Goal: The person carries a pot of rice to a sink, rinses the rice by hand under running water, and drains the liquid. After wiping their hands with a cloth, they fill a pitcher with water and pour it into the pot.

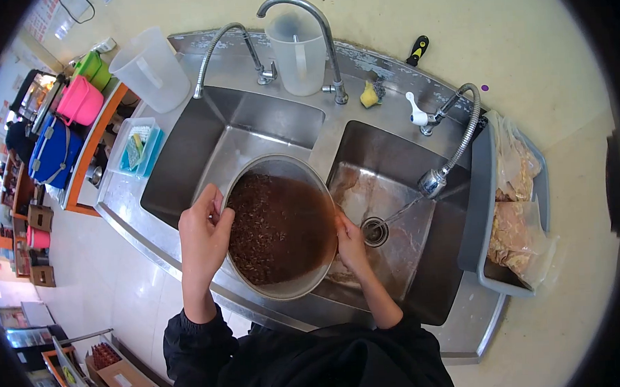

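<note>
Over the divider between the two sinks I hold a round metal pot [284, 291], filled with murky brown water [300, 214] and many small dark grains [256, 230]. The grains gather on its left side. My left hand [204, 229] is closed on the left rim, thumb on top. On the opposite side, my right hand [349, 244] grips the pot's wall, its fingers partly hidden. In the right sink [413, 258], brownish residue lies around the drain [374, 231]. A thin stream of water runs from the flexible faucet [432, 182] towards that drain.
The left sink [266, 130] has two taps behind it. Clear plastic pitchers [154, 72] and a yellow sponge [371, 94] stand along the back. A grey tub [489, 255] with bagged food [516, 233] is at the right, a plastic box [138, 149] at the left.
</note>
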Demonstrator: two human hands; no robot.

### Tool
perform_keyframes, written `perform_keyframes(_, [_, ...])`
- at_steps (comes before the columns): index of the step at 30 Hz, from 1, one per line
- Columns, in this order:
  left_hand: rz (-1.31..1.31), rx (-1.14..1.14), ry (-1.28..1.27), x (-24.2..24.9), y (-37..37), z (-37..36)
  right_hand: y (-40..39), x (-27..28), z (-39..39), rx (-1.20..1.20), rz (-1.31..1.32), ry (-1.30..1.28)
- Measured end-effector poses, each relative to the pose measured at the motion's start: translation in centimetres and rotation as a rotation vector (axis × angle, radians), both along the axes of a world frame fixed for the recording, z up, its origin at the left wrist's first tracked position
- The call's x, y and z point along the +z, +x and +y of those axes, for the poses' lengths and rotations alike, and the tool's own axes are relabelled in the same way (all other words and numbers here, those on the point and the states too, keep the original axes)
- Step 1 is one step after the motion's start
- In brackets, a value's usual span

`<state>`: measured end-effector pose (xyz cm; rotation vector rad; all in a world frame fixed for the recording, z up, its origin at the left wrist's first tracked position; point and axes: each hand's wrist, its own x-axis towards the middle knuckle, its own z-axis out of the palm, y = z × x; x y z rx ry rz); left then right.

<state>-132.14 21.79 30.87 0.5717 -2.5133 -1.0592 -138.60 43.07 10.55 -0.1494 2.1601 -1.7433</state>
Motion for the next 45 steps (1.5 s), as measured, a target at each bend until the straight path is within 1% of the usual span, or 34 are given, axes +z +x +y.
perform_keyframes(1, [0.003, -0.005, -0.011, -0.1, 0.0, 0.0, 0.0, 0.2, 0.0, -0.002, -0.010, 0.026])
perform_keyframes(4, [-0.006, -0.010, -0.046, 0.4, -0.2, 0.4, 0.0, 1.5, 0.0, -0.008, 0.017, -0.029])
perform_keyframes(7, [0.030, -0.022, -0.060, 0.2, -0.4, 0.6, 0.0, 0.9, 0.1, -0.012, 0.008, -0.060])
perform_keyframes(10, [0.001, -0.013, -0.067, 0.2, -0.4, 0.6, 0.1, 1.5, 0.1, -0.001, -0.020, -0.017])
perform_keyframes(13, [0.024, -0.016, -0.068, 0.2, -0.4, 0.8, 0.0, 0.8, 0.2, 0.009, 0.045, -0.043])
perform_keyframes(18, [0.037, -0.016, -0.064, 0.2, -0.5, 1.1, 0.0, -0.6, 0.3, -0.004, 0.069, -0.027])
perform_keyframes(22, [0.006, -0.011, -0.085, 0.3, -0.5, 1.2, 0.1, 1.8, 0.1, -0.007, 0.037, -0.020])
perform_keyframes(25, [0.025, -0.019, -0.098, 0.3, -0.6, 1.3, 0.1, 0.1, 0.2, -0.013, 0.051, -0.068])
perform_keyframes(28, [0.008, -0.020, -0.080, 0.6, -0.6, 1.6, 0.0, 0.0, 0.3, -0.008, 0.070, -0.041])
perform_keyframes(31, [0.006, -0.018, -0.070, 0.6, -0.7, 1.9, -0.1, -0.3, 0.6, 0.004, 0.014, 0.034])
perform_keyframes(34, [0.003, -0.023, -0.092, 0.7, -0.7, 2.0, 0.0, -0.2, 0.6, -0.007, -0.043, 0.054])
perform_keyframes(37, [0.008, -0.017, -0.084, 0.6, -0.8, 2.3, 0.0, 0.5, 0.6, 0.001, -0.019, -0.019])
perform_keyframes(40, [0.000, -0.013, -0.089, 0.6, -0.9, 2.5, 0.0, -1.0, 0.6, -0.010, 0.003, -0.058])
perform_keyframes(43, [0.002, -0.012, -0.096, 0.6, -0.9, 2.6, 0.0, -1.1, 0.5, -0.024, -0.027, -0.166])
perform_keyframes(45, [-0.029, -0.011, -0.076, 0.7, -0.8, 2.6, 0.0, -0.6, 0.6, -0.010, -0.031, -0.109])
